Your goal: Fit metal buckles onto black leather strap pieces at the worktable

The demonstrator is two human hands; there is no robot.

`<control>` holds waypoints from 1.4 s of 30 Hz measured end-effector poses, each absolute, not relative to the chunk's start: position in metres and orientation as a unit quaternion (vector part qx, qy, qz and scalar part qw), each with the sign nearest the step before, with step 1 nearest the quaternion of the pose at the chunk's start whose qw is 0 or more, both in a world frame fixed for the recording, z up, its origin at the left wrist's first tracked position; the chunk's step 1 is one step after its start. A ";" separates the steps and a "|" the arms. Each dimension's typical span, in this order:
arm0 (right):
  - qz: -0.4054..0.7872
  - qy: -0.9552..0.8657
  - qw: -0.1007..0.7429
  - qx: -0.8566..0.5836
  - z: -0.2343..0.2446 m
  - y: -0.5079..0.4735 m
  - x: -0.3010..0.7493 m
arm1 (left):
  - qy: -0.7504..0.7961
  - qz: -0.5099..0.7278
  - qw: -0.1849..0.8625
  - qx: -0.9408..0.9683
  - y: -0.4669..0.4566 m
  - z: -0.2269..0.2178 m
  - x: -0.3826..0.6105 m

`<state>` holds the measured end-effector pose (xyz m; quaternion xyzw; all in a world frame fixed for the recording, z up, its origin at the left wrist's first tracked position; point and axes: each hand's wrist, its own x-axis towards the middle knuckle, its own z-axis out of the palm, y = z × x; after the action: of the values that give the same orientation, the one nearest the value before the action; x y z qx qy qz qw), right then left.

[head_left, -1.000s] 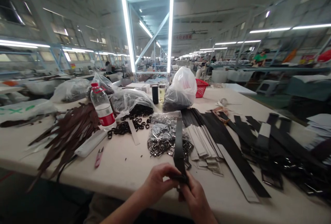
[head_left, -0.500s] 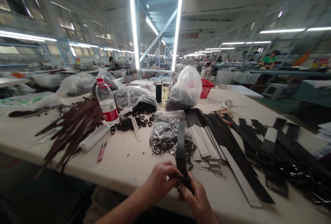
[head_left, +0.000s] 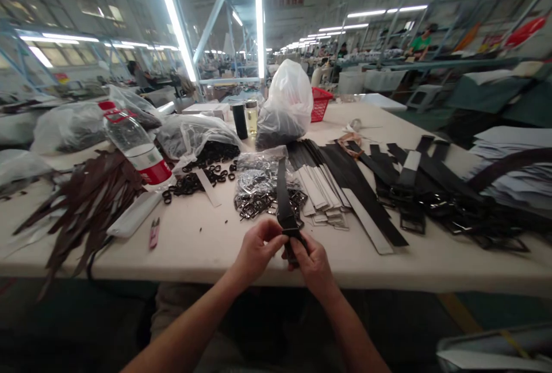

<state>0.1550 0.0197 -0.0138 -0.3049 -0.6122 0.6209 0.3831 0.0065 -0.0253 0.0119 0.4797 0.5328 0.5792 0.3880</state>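
A black belt (head_left: 283,197) stands up between my hands, its near end pinched in my fingers and its strap reaching away over the buckles. My left hand (head_left: 259,246) closes thumb and fingers on its left side. From the right, my right hand (head_left: 313,261) grips the same end, where a dark buckle partly shows under the fingers. Just beyond lies a clear plastic bag (head_left: 254,169) spilling metal buckles (head_left: 254,203). Black keeper loops (head_left: 190,182) lie loose to its left. Black and white strips (head_left: 319,189) are stacked to the right.
On the left are a water bottle (head_left: 140,149), brown strips (head_left: 86,206) and pink thread snips (head_left: 154,233). Finished-looking belts with buckles (head_left: 431,189) pile up at the right, beside stacked white sheets (head_left: 513,160). Filled plastic bags (head_left: 287,103) and a red basket (head_left: 319,104) stand farther back.
The view has turned right and down. Both hands now pinch the belt's end higher up, with the right thumb brought onto its top face. The belt stays held.
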 end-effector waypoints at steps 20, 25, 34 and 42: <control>0.549 -0.649 0.372 -0.373 -0.014 0.017 0.142 | 0.399 0.640 0.606 0.252 -0.018 0.025 0.019; 0.551 -0.656 0.365 -0.365 -0.009 0.017 0.144 | 0.418 0.649 0.586 0.246 -0.021 0.016 0.025; 0.584 -0.644 0.356 -0.343 -0.023 0.020 0.144 | 0.333 0.682 0.604 0.243 -0.021 -0.006 0.025; 0.622 -0.635 0.347 -0.299 -0.022 0.023 0.151 | 0.342 0.660 0.605 0.285 -0.021 -0.016 0.029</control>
<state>0.1511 0.0234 -0.0218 -0.2989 -0.6346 0.6223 0.3475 0.0290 -0.0208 -0.0157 0.2845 0.3421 0.6599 0.6054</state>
